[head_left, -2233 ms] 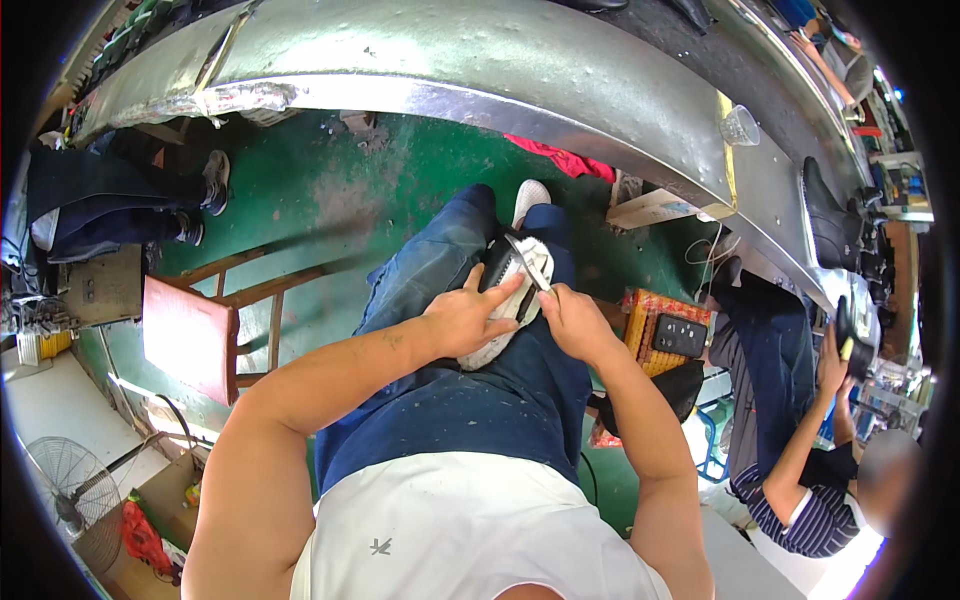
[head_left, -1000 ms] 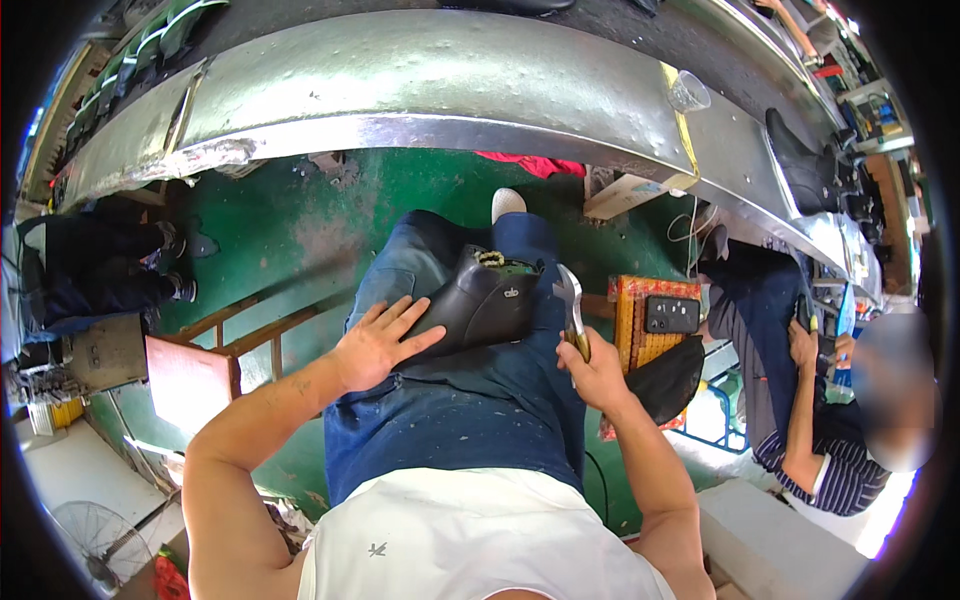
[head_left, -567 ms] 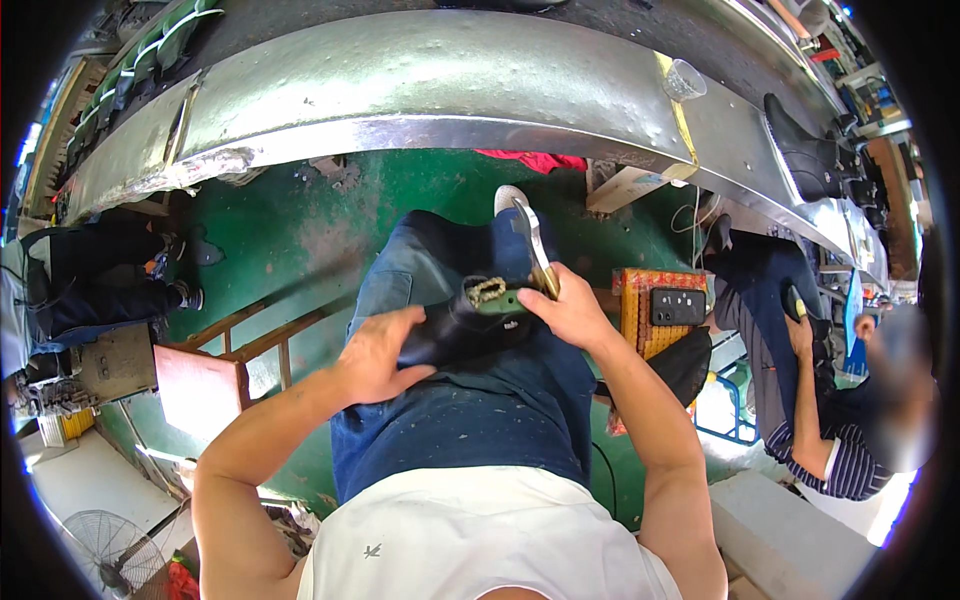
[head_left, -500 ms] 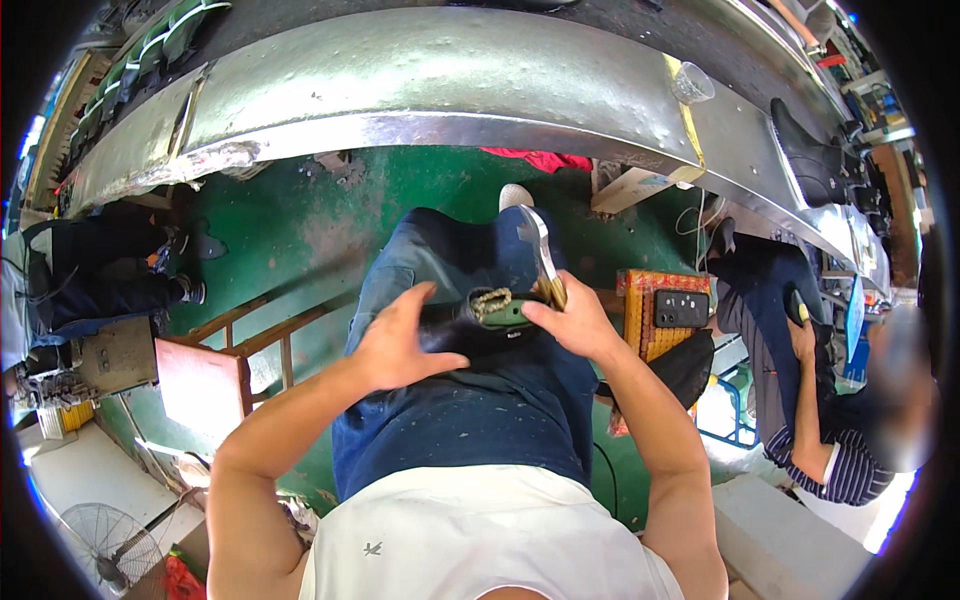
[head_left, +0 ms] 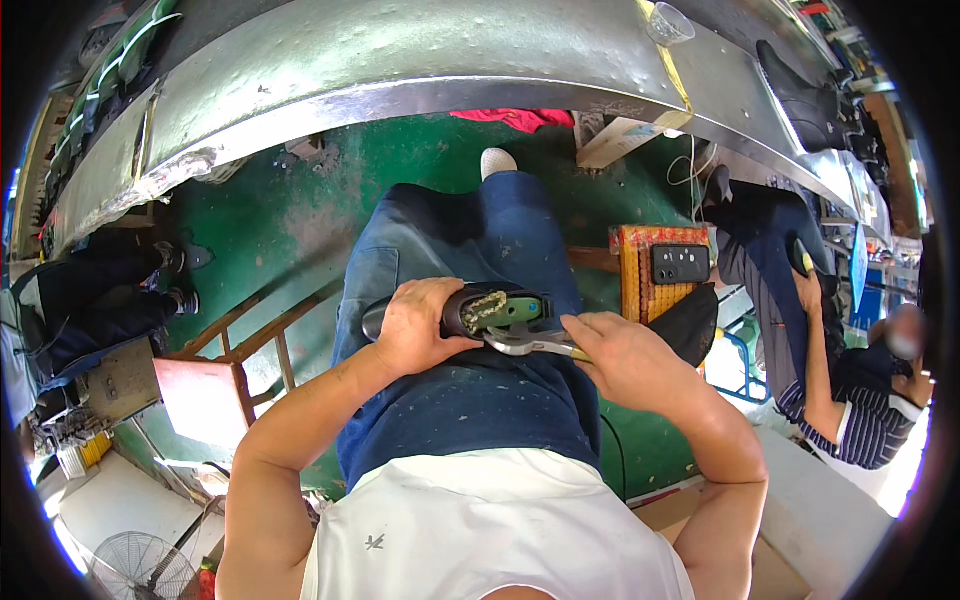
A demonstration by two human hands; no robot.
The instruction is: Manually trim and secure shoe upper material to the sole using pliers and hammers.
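Note:
A dark shoe (head_left: 457, 312) lies across my lap with its toe to the left. Inside its opening sits a green shoe last (head_left: 522, 311), with a pale frayed rope (head_left: 485, 307) looped at it. My left hand (head_left: 422, 325) wraps over the front of the shoe and holds it. In my right hand (head_left: 632, 358) is a pair of silver pincers (head_left: 513, 343), its curved head against the near side of the shoe's opening. The handle ends are hidden under my right fingers.
A long metal bench (head_left: 400, 70) runs ahead, with a clear plastic cup (head_left: 669, 24) on it. At right, a phone (head_left: 680, 264) lies on a woven-topped stool (head_left: 640, 290); a co-worker (head_left: 850, 400) sits beyond. A wooden stool (head_left: 205, 390) and fan (head_left: 145, 568) stand left.
My left hand has closed around the shoe and turned it. My right hand has brought the pincers down from upright to the edge of the shoe, swinging the head leftward.

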